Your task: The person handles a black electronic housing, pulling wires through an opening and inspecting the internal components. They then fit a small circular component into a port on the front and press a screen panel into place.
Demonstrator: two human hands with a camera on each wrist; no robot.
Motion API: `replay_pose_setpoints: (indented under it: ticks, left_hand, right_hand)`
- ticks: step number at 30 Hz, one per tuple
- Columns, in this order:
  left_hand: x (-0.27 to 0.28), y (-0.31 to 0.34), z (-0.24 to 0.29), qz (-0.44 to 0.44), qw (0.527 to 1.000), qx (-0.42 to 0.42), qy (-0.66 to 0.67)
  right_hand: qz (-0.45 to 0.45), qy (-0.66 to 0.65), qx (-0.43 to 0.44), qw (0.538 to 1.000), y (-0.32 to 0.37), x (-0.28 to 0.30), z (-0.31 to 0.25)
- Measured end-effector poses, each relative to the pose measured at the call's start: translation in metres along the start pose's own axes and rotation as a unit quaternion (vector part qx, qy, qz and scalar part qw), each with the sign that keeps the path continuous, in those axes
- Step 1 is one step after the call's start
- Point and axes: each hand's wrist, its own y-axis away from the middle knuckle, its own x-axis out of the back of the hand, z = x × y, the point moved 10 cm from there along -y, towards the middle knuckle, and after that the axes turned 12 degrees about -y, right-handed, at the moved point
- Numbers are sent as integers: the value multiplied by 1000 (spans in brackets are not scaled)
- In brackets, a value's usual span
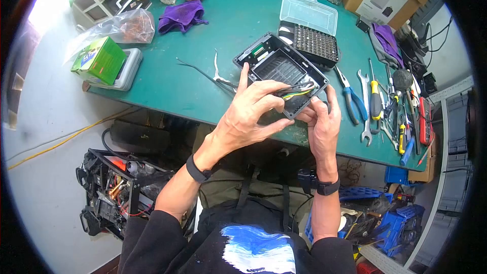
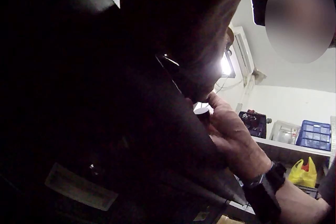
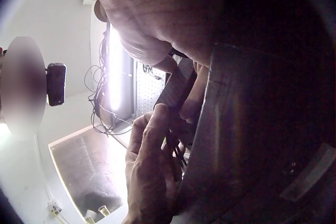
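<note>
A black plastic box (image 1: 320, 77), its inside facing up, is held tilted over the front of the green workbench (image 1: 223, 35). Inside are a dark grid-marked panel (image 1: 280, 66), a small green board, and black, white and yellow-green wires (image 1: 299, 93). My right hand (image 1: 323, 122) grips the box's near right corner, thumb on its edge. Curled fingers of my left hand (image 1: 248, 111) hold the wires at the box's near side, while its thumb lies by the near corner and one finger points up along the left wall. Loose wire ends (image 1: 200, 72) stick out left of that hand.
Behind the box stands a bit case (image 1: 312, 45) with its clear lid raised. Pliers (image 1: 351, 99), a wrench (image 1: 365, 106), a screwdriver (image 1: 375, 99) and other tools crowd the right side. A green carton (image 1: 99, 61) and purple cloth (image 1: 181, 16) lie left.
</note>
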Motion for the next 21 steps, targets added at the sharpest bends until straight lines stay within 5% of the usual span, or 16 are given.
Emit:
replay_pose_setpoints:
  ticks: [21]
  left_hand:
    - [1,-2,0,3,1000,-1,0]
  right_hand:
    - [-21,25,9,999,-2,-3,-2]
